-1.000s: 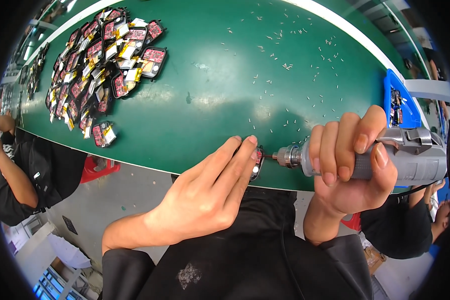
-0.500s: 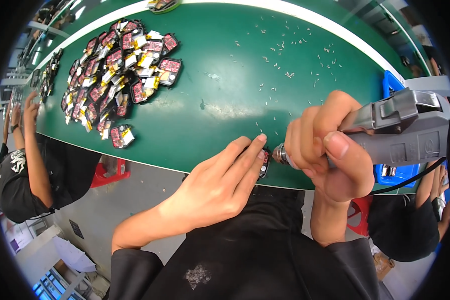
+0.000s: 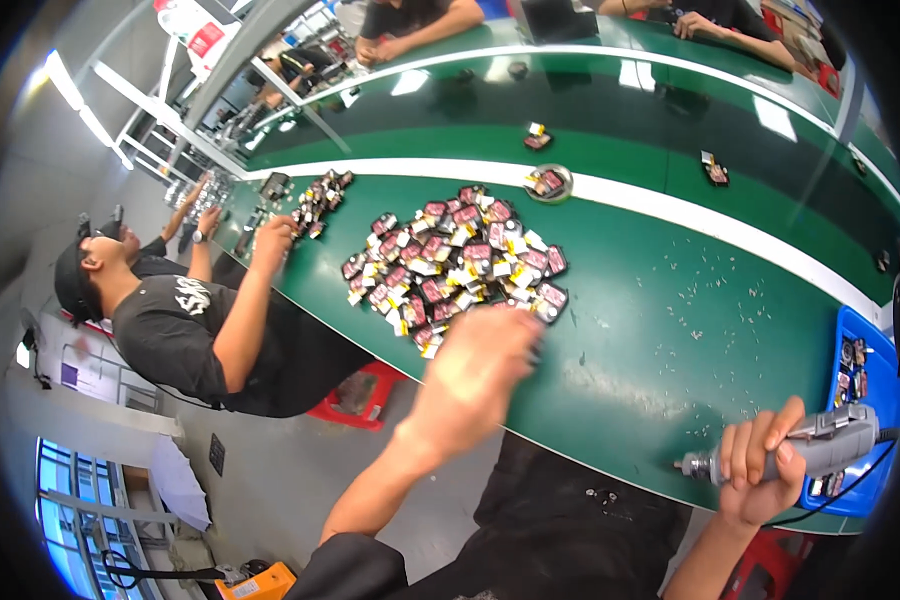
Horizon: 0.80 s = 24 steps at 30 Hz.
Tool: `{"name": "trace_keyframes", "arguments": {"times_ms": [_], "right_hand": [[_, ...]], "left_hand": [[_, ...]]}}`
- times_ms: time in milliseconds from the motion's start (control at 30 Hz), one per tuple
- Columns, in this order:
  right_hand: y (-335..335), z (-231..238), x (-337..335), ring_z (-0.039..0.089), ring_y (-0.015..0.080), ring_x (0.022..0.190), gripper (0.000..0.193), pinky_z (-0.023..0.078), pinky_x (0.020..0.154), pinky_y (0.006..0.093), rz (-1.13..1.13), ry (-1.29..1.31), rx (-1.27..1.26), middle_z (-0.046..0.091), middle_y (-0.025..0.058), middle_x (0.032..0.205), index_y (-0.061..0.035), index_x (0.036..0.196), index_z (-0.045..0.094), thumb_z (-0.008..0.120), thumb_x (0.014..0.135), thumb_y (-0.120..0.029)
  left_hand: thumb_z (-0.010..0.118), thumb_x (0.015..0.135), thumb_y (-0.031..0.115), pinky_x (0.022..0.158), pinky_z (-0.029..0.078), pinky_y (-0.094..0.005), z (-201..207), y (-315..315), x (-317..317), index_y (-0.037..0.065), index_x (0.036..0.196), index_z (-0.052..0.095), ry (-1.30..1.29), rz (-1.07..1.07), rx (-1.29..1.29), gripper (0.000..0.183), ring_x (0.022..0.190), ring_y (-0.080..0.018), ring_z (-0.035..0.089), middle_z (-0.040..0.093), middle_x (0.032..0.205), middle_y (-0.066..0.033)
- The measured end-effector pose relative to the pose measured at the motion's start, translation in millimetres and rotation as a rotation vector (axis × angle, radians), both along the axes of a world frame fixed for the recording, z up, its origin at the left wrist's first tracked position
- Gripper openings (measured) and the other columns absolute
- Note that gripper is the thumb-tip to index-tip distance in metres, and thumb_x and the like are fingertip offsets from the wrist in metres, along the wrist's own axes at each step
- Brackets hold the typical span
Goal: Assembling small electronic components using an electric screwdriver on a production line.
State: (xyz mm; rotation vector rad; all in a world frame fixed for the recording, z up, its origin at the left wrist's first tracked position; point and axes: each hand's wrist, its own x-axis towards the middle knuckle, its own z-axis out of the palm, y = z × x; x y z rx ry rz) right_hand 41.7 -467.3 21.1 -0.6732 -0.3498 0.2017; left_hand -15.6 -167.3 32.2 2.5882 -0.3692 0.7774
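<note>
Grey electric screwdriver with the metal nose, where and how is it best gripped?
I'd wrap the grey electric screwdriver round its long barrel, just behind its metal nose, coming from the near side, as the right hand does. The nose points left and the black cord leaves the other end, so the barrel probably grips best.

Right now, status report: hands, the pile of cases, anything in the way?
Right hand gripping grey screwdriver. Left hand blurred at near edge of case pile, grip unclear. No visible blockage there; loose metal bits lie farther right.
</note>
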Motion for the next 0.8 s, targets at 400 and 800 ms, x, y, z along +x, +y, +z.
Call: {"name": "trace_keyframes", "arguments": {"times_ms": [400, 800], "right_hand": [[-27.1, -19.0, -33.4, 0.030, 0.0122, 0.047, 0.013, 0.032, 0.050, 0.0278, 0.099, 0.226, 0.123, 0.035, 0.0017, 0.059, -0.0047, 0.086, 0.046, 0.054, 0.086, -0.015], [-26.7, -41.2, -21.7, 0.037, 0.0141, 0.045, 0.009, 0.035, 0.051, 0.0314, 0.016, 0.333, 0.196, 0.039, 0.0022, 0.054, -0.0076, 0.086, 0.047, 0.051, 0.083, -0.015]], "left_hand": [[0.054, 0.092, 0.012, 0.091, 0.045, -0.0437, -25.6, 164.5, 17.9, 0.000, 0.113, 0.060, 0.163, 0.674, -0.005, 0.025, 0.107, -0.0360, 0.056, 0.063, 0.108, -0.0199], [0.064, 0.082, -0.001, 0.088, 0.047, -0.0372, 20.5, 15.7, 93.4, -0.001, 0.104, 0.063, 0.000, 0.211, 0.136, 0.022, 0.102, -0.0312, 0.060, 0.063, 0.107, -0.0155]]}}
